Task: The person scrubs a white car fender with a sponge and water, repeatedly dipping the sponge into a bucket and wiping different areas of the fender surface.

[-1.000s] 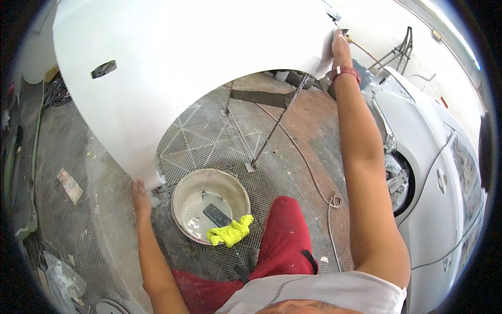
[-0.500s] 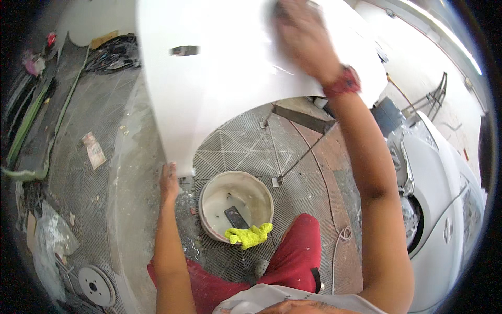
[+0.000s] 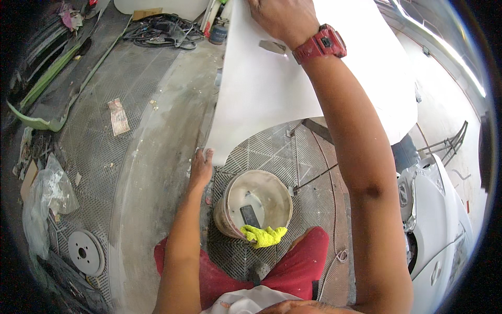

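A white car fender (image 3: 261, 94) with a curved wheel-arch edge and a small slot stands tilted in front of me. At its lower left tip, the fingers of my left hand (image 3: 201, 166) are closed around the edge. My right hand (image 3: 286, 20), with a red watch (image 3: 321, 44) on the wrist, is bent over the fender's upper part, above the slot. Its fingertips are cut off by the top edge, and whatever lies under them is hidden. Below the fender, a round bucket (image 3: 224, 209) holds cloudy water and a dark block (image 3: 250, 215). A yellow cloth (image 3: 265, 237) hangs over its rim.
A silver-white car front (image 3: 442, 209) stands at right. Bumper parts (image 3: 44, 123), coiled black cables (image 3: 162, 32), clear plastic (image 3: 57, 188) and a brake disc (image 3: 86, 253) lie at left. A thin hose (image 3: 336, 225) runs along the floor beside my knee.
My right hand has moved left over the fender, to above the slot. The view has shifted, so fender and bucket sit farther right. My left hand keeps hold of the lower tip.
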A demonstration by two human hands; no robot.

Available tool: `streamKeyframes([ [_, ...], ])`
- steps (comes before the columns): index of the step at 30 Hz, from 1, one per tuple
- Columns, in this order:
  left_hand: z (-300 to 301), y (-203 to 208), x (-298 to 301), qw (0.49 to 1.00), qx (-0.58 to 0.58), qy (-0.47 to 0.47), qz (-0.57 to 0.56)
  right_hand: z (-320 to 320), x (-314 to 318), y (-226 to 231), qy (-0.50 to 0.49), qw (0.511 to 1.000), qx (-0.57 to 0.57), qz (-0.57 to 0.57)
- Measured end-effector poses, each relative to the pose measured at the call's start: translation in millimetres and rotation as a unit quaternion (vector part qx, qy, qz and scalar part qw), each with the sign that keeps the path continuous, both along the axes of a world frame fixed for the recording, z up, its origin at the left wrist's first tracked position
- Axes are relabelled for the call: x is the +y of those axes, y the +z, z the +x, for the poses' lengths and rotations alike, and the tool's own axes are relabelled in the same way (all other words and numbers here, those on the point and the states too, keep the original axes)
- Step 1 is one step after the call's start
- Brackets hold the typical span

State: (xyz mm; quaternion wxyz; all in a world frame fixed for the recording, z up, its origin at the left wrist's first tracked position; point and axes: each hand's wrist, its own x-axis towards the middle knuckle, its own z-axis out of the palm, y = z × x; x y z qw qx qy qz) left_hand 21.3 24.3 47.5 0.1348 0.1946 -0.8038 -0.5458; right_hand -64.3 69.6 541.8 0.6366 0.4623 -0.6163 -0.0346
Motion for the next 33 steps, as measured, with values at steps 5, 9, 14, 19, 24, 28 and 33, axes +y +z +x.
streamKeyframes([
  [5, 2.0, 13.3, 0.9, 1.000, 0.019, -0.011, 0.022, 62.2, 43.5, -114.2, -0.221, 0.918, -0.135, 0.300],
  [9, 2.4, 9.7, 2.1, 1.000, 0.024, 0.000, 0.012, 57.7, 58.2, -114.2, -0.079, 0.934, -0.175, 0.301],
  [14, 0.4, 2.0, 3.9, 1.000, 0.013, 0.011, -0.016, 32.2, 53.9, -55.6, -0.071, 0.973, -0.174, 0.135],
  [19, 1.4, 3.8, 1.9, 0.999, 0.029, 0.015, -0.008, 54.1, 117.2, -218.3, -0.092, 0.899, -0.277, 0.327],
  [24, 12.3, 13.0, -7.5, 0.999, 0.015, -0.030, 0.010, 112.1, 202.7, -299.3, -0.130, 0.790, -0.532, 0.275],
  [28, 29.6, 34.3, -3.3, 0.994, 0.078, 0.031, -0.066, 121.3, 263.0, -381.1, -0.220, 0.611, -0.743, 0.163],
  [33, 66.5, 79.5, 36.6, 0.978, 0.149, 0.066, -0.132, 46.4, 303.5, -605.9, -0.249, 0.478, -0.809, 0.236],
])
